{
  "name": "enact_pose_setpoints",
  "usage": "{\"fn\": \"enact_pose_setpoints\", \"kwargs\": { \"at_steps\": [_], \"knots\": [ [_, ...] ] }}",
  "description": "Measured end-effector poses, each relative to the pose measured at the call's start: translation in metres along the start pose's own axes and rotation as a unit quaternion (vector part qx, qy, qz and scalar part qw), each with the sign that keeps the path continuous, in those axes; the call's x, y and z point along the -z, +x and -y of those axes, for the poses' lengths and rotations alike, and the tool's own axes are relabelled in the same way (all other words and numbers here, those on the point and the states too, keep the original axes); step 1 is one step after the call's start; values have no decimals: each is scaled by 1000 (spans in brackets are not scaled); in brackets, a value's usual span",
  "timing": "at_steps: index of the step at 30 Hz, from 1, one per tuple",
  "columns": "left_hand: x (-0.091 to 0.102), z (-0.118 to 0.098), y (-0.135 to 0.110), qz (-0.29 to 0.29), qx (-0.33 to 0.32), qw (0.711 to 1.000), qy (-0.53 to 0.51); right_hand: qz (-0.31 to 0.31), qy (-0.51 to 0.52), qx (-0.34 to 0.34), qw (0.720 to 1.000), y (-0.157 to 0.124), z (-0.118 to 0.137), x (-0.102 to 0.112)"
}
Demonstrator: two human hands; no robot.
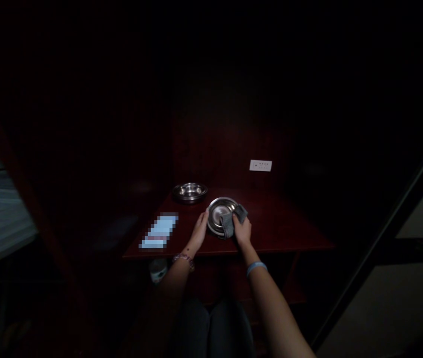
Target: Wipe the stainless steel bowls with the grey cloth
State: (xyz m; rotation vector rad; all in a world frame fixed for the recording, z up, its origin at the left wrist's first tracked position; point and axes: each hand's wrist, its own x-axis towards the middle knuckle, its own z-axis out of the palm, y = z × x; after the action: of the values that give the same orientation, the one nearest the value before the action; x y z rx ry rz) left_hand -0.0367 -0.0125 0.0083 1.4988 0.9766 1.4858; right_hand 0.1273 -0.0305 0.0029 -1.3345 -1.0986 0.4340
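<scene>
A shiny metal bowl (218,213) is tilted toward me above the front part of the dark red desk. My left hand (198,232) grips its left rim, with the thumb side along the edge. In my right hand (242,229) is a grey cloth (227,224), pinched at the bowl's right side. Part of the cloth hangs over the inside of the bowl, and a folded end sticks out above my fingers. Farther back on the left sits a stack of similar metal bowls (190,192).
A lit, pixelated rectangle (159,230) lies on the left of the desk (278,233). A white power socket (260,165) is on the back wall. Below the desk at left stands a pale container (158,270). Dark panels close in on both sides.
</scene>
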Motion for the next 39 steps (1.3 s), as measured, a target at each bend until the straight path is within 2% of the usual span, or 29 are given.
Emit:
{"fn": "enact_pose_setpoints", "kwargs": {
  "at_steps": [4,7,16,24,33,39],
  "knots": [
    [-5,3,-1,47,16,998,37,15,-25,-9,1000,0,0,0],
    [-5,7,0,33,11,998,57,13,-50,-18,998,-1,3,1],
    [-4,6,2,25,18,1000,1,36,-132,-57,989,-6,15,5],
    [-2,4,3,24,35,999,-21,42,-145,-53,987,-7,17,6],
    [-4,-5,-4,33,20,999,-38,29,-129,-31,991,-3,10,4],
    [-6,-6,-7,59,2,998,0,16,-111,-24,993,-1,5,1]
  ]
}}
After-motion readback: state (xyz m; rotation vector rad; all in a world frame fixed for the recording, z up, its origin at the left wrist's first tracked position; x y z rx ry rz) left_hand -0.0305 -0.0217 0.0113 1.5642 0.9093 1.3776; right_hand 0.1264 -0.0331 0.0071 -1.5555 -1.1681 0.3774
